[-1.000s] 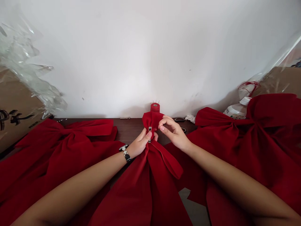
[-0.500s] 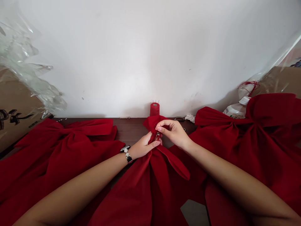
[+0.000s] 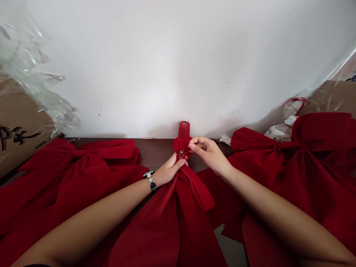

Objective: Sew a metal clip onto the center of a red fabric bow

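My left hand point(image 3: 172, 167) is closed around the gathered middle of a red fabric bow point(image 3: 167, 218), thumb on top. At that knot a silver metal clip point(image 3: 181, 154) lies against the cloth, just above my thumb. The long tails of the bow hang down toward me. Just right of the knot, my right hand point(image 3: 208, 151) pinches a thin needle point(image 3: 188, 141) between thumb and forefinger; it is tiny and thread on it is hard to make out. Behind the bow stands a spool of red thread point(image 3: 184, 129) with several needles sticking up from its top.
Other red bows lie at left point(image 3: 80, 157) and right point(image 3: 300, 148) on the dark table point(image 3: 155, 150). A loose metal clip point(image 3: 148, 138) rests by the wall. A white-capped bottle point(image 3: 279, 131), crumpled white tissue point(image 3: 225, 139) and a cardboard box point(image 3: 22, 122) are around the edges.
My right hand has moved slightly right, away from the knot. My left hand has tilted the bow, so the metal clip shows more upright and the right tail has swung inward.
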Motion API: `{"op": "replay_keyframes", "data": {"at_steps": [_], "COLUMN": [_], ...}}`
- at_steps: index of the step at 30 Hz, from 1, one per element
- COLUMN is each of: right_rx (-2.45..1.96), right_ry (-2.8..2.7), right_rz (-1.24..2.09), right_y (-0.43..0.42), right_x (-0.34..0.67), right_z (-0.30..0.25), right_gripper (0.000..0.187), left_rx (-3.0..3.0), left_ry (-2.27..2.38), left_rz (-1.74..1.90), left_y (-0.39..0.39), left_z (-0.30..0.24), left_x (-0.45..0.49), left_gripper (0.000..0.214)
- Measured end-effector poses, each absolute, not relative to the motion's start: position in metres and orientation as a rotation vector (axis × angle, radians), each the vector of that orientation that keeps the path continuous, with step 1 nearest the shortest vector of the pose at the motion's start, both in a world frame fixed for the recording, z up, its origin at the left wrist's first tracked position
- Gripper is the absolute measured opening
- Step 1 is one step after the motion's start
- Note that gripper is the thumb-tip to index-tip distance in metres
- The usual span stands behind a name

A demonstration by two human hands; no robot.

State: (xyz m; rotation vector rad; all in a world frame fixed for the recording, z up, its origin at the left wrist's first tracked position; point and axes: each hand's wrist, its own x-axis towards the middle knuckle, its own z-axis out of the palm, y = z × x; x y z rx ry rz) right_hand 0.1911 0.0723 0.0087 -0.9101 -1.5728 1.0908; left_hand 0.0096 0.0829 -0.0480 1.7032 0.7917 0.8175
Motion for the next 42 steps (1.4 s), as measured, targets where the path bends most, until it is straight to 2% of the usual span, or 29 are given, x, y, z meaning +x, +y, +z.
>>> {"op": "replay_keyframes", "data": {"at_steps": [6, 11, 16, 20, 27, 33, 42], "right_rx": [-1.064, -1.116, -1.165, -1.161, -1.156, -1.145, -1.044], "right_ry": [-1.583, -1.744, -1.796, -1.835, -1.916, -1.927, -1.940], "right_rz": [0.733, 0.822, 0.806, 0.764, 0.713, 0.733, 0.754], "right_y": [0.059, 0.052, 0.051, 0.049, 0.047, 0.045, 0.042], "right_x": [0.194, 0.180, 0.175, 0.175, 0.174, 0.173, 0.174], "right_z": [0.022, 0.007, -0.001, 0.000, -0.002, -0.002, 0.000], "right_gripper": [0.021, 0.012, 0.006, 0.005, 0.007, 0.010, 0.010], "left_rx": [1.432, 1.586, 1.633, 1.668, 1.737, 1.710, 1.628], "left_ry": [0.678, 0.802, 0.803, 0.788, 0.809, 0.785, 0.722], "left_rz": [0.817, 0.866, 0.846, 0.842, 0.846, 0.825, 0.869], "left_y": [0.084, 0.085, 0.083, 0.081, 0.080, 0.079, 0.079], "left_z": [-0.056, -0.058, -0.056, -0.054, -0.053, -0.056, -0.056], "left_x": [0.006, 0.006, 0.005, 0.006, 0.005, 0.003, 0.001], "left_gripper": [0.042, 0.061, 0.069, 0.073, 0.067, 0.074, 0.074]}}
